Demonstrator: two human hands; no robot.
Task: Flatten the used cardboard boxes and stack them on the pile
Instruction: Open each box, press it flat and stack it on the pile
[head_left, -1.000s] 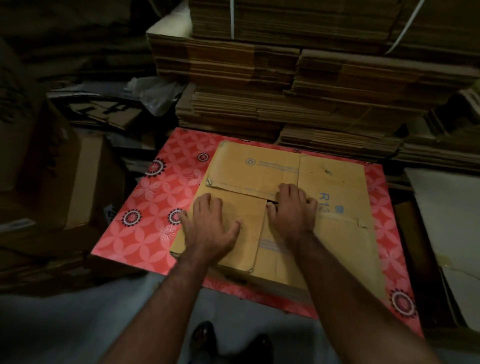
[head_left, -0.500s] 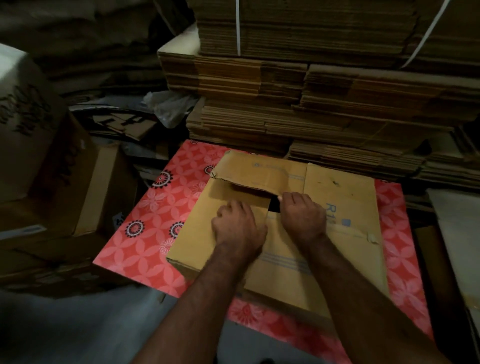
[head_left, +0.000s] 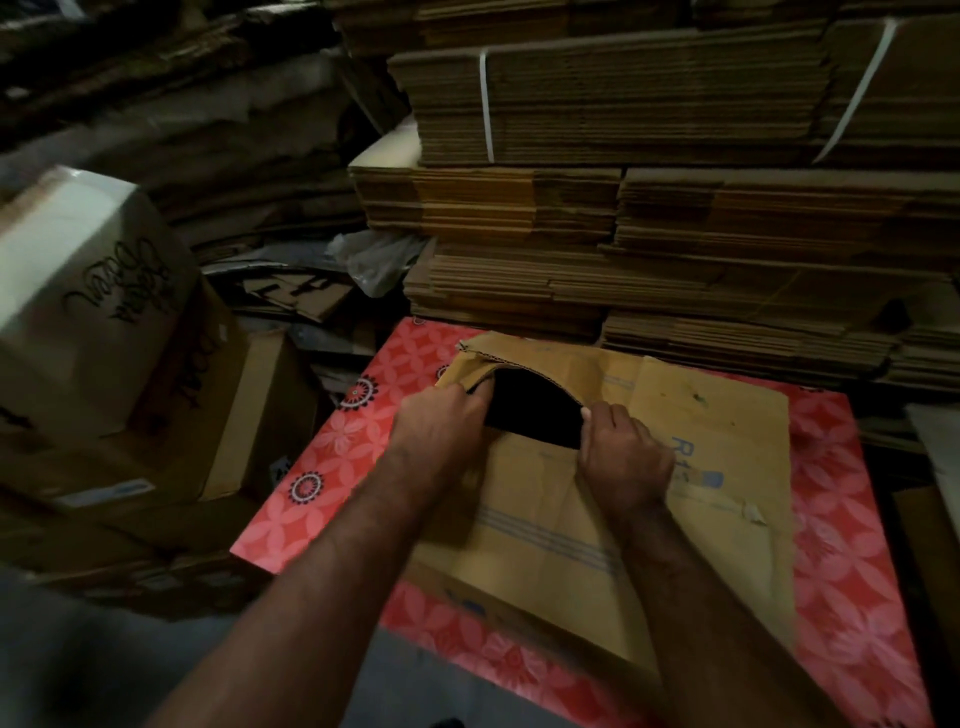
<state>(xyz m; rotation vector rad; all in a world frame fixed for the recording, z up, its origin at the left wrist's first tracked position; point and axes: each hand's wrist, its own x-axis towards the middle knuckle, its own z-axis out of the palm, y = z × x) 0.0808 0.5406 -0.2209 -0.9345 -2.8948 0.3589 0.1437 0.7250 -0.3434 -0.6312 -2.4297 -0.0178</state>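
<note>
From the head camera, our left hand (head_left: 441, 423) and right hand (head_left: 621, 457) each grip the raised flap (head_left: 540, 366) of a cardboard box (head_left: 597, 519) on the red patterned sheet (head_left: 332, 462). The box lies nearly flat beneath our wrists, not yet flattened or stacked on the pile (head_left: 675, 234) beyond our fingers.

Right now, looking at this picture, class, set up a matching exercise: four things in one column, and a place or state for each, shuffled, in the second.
Things:
1. brown box
2. white box
3. strapped bundle
4. patterned red sheet

Places or states:
A. on top of the cardboard stacks at the back
B. under the brown box
C. flap lifted by both hands
D. far left, with handwriting on it

Pairs: 1-C, 2-D, 3-A, 4-B
</note>
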